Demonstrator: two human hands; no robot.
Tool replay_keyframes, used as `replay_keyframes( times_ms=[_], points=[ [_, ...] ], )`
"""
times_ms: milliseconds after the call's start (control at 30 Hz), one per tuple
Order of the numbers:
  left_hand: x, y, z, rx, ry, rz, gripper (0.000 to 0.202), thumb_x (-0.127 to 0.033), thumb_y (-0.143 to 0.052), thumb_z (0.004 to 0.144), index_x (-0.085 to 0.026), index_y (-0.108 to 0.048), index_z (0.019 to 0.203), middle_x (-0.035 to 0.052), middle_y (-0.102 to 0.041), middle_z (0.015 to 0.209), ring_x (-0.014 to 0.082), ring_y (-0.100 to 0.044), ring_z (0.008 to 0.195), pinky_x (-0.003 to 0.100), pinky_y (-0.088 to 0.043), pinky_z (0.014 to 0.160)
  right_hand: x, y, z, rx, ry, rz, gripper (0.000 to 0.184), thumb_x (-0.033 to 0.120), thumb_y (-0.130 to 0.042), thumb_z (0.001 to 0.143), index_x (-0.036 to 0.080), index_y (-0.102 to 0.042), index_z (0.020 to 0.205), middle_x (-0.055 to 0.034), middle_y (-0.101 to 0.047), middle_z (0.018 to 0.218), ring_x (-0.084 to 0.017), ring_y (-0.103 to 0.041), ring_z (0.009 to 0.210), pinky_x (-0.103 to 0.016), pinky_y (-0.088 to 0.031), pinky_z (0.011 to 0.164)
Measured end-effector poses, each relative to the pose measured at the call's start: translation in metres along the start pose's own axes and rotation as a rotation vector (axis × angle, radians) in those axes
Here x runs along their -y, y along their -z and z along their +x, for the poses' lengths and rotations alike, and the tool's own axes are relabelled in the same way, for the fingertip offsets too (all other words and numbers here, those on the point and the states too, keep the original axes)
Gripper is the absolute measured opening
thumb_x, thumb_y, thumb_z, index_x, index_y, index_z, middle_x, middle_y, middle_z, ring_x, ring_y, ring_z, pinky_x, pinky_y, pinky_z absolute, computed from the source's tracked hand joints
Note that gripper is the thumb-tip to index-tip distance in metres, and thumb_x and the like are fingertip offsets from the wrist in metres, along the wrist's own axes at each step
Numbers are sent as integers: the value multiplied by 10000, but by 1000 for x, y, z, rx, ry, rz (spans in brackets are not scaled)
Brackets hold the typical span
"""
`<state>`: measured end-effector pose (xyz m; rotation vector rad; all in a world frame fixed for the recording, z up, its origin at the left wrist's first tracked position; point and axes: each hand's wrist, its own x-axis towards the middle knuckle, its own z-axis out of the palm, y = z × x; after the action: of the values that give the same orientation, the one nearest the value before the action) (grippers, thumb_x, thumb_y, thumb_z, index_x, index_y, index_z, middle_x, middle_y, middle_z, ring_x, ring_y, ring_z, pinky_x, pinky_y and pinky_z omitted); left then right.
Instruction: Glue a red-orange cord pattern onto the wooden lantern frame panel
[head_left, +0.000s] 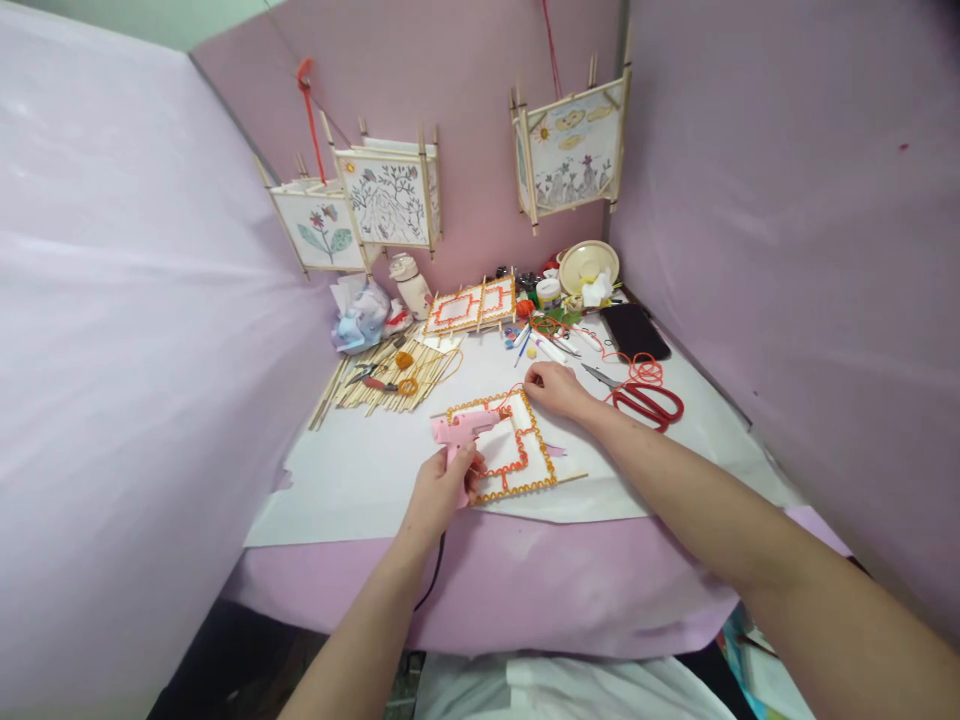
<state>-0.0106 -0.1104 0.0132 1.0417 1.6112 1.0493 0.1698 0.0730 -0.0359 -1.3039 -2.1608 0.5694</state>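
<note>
My left hand (pixel 444 487) is closed round the grip of a pink glue gun (pixel 461 430), whose nozzle points right over a flat stick frame (pixel 504 448) edged with orange cord. The frame lies on a white sheet (pixel 360 480). My right hand (pixel 553 388) rests at the frame's far right corner, fingers curled and pinching the red string (pixel 517 395) there.
Red scissors (pixel 646 402) and coiled red cord lie right of the frame, a black phone (pixel 634 330) behind them. A bundle of wooden sticks (pixel 386 385) with small scissors lies at the left. Another decorated frame (pixel 471 306), jars and a bowl (pixel 589 265) stand at the back. Paper lanterns (pixel 390 197) hang above.
</note>
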Motion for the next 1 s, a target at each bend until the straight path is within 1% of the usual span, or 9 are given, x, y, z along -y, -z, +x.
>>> replay_keyframes(
  times_ms=[233, 500, 733, 1000],
  points=[
    [2, -8, 9, -43, 51, 88, 490, -655, -599, 727, -167, -554, 716, -22, -534, 508, 104, -461, 418, 228, -337, 425, 0, 1, 0, 12, 0, -28, 134, 231, -543, 832, 189, -670, 821, -55, -725, 936, -191, -601, 863, -281, -356, 720],
    [6, -8, 15, -46, 22, 142, 504, -672, -567, 739, -170, -552, 694, -5, -563, 510, 107, -467, 405, 230, -346, 427, 0, 1, 0, 17, -2, -46, 131, 234, -544, 839, 194, -667, 817, -53, -720, 936, -199, -608, 878, -286, -368, 735],
    [5, -8, 18, -45, 46, 172, 499, -668, -554, 748, -174, -545, 681, -11, -559, 504, 105, -474, 397, 226, -355, 420, 1, 3, -1, 23, -2, -58, 147, 235, -536, 848, 193, -675, 828, -58, -721, 910, -203, -611, 868, -291, -373, 753],
    [4, -8, 20, -50, 40, 214, 513, -682, -546, 753, -175, -546, 673, 1, -576, 515, 112, -495, 400, 227, -366, 420, 0, 2, 0, 27, 2, -64, 155, 218, -532, 846, 194, -686, 846, -61, -720, 920, -212, -607, 903, -296, -371, 780]
  ],
)
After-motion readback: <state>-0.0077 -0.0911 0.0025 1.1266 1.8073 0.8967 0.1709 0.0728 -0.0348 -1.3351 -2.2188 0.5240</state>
